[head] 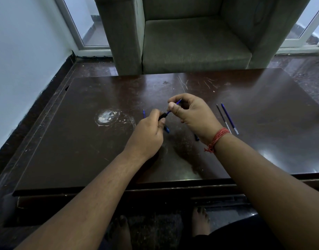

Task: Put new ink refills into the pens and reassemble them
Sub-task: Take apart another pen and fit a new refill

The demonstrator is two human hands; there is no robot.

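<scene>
Pen barrel (pixel 163 116), a short black tube with a dark blue lower part, is held above the middle of the dark brown glossy wooden table (pixel 86 141), tilted up toward the right. A thin blue ink refill (pixel 173 107) sticks out of its upper end, with its tip pointing up and right. The left hand (pixel 148 136) has its fingers curled round the barrel, so most of the tube is hidden. The right hand (pixel 190 116) pinches the refill between thumb and forefinger, its other fingers loosely bent behind. A red thread band (pixel 218 138) circles the right wrist.

Two more slim refills lie side by side on the table, right of the hands: one dark grey refill (pixel 223 118) and one blue refill (pixel 229 118), both with pale ends toward the person. One small blue piece (pixel 144 113) lies just left of the left hand; what it is cannot be told. Another dark blue bit (pixel 196 137) shows under the right wrist, mostly hidden.

The tabletop is scratched, with one whitish round worn patch (pixel 107 117) to the left. Behind the table stands one grey-green fabric armchair (pixel 191 42).
</scene>
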